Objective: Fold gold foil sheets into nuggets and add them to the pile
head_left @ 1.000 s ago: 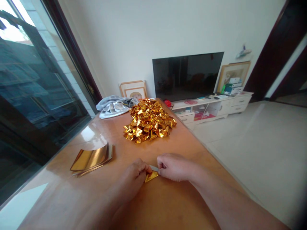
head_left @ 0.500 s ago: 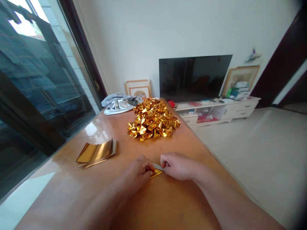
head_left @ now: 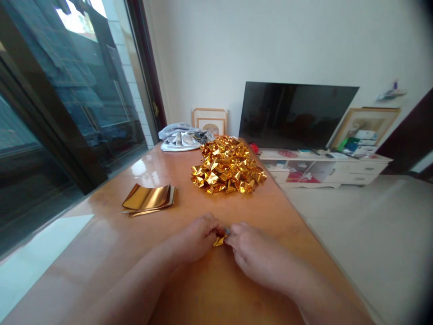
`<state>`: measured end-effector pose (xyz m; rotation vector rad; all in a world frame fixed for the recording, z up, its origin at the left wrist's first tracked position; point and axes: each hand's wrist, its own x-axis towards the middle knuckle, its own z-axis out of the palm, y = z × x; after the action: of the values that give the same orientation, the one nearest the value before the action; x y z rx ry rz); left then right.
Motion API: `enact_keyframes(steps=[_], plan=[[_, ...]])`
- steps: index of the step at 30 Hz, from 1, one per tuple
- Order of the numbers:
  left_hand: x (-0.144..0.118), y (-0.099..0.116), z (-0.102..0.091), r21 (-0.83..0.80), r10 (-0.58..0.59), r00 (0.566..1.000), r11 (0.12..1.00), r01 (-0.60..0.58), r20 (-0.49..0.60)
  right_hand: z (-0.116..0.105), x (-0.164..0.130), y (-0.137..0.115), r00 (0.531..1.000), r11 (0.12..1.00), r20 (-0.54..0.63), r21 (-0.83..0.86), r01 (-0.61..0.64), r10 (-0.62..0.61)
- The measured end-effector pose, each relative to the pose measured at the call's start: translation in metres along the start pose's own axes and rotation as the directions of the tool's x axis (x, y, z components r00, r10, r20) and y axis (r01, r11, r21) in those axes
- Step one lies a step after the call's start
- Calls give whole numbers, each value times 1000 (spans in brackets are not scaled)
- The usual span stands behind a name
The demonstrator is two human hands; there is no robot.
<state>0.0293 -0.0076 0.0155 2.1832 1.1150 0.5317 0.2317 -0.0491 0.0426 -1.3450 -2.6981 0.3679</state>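
Between my two hands, low over the near part of the table, is a small folded piece of gold foil paper [head_left: 219,240] with a pale grey underside. My left hand [head_left: 203,235] pinches its left side, thumb and fingers closed. From the right, my right hand [head_left: 248,246] has its fingers closed on the paper's other end. Much of the paper is hidden by the fingers. Beyond the hands lies a heap of folded gold foil pieces [head_left: 230,167]. A stack of flat gold foil sheets [head_left: 149,198], curling at the edges, rests to the left.
The wooden table [head_left: 189,289] has a glossy top, its right edge dropping to a pale floor. Crumpled grey cloth [head_left: 184,137] lies at the far end. Beyond stand a television [head_left: 297,115], a low white cabinet [head_left: 348,171] and framed pictures [head_left: 209,118]. Glass doors [head_left: 74,90] are at left.
My right hand has turned over the foil paper and its fingers now reach closer to my left hand. Less of the paper shows. The whole view has shifted, moving the scene rightward.
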Motion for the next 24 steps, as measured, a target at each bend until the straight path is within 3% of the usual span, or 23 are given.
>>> enact_keyframes(steps=[11,24], plan=[[1,-5,2,-8,6,1000,1000,-7,-7,10,-4,-19,999,991,-18,-125,39,-42],[2,-9,4,34,27,1000,999,-28,14,10,-2,-18,998,993,24,-101,66,-64]])
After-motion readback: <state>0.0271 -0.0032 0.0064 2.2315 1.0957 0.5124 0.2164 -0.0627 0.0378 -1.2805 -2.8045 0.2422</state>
